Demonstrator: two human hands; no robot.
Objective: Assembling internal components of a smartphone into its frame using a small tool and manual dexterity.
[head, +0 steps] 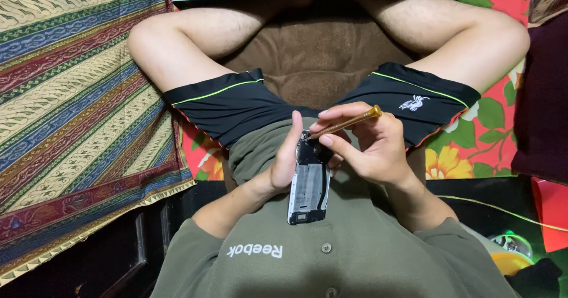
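- Here, near the centre of the frame, the left hand [284, 165] is gripping an opened phone [309, 182] by its edge, thumb stretched up along the left side, holding it over the olive shirt [355, 245].
- The right hand [370, 147] is pinching a slim amber-handled screwdriver [346, 122] between thumb and fingers, its tip touching the upper end of the phone's exposed inside.
- Judging from this, the tip is needing to sit square in whatever it is meeting, with the left hand keeping the phone from twisting; a slip could be scratching the board.
- The right fingers are partly covering the phone's top right corner, so the contact point is hard to see.
- Around them, black shorts [228, 100] are lying above, a striped patterned cloth [71, 85] is filling the left side, a red floral cloth [491, 132] is showing at right, and a thin yellow cable [503, 210] is running along the lower right.
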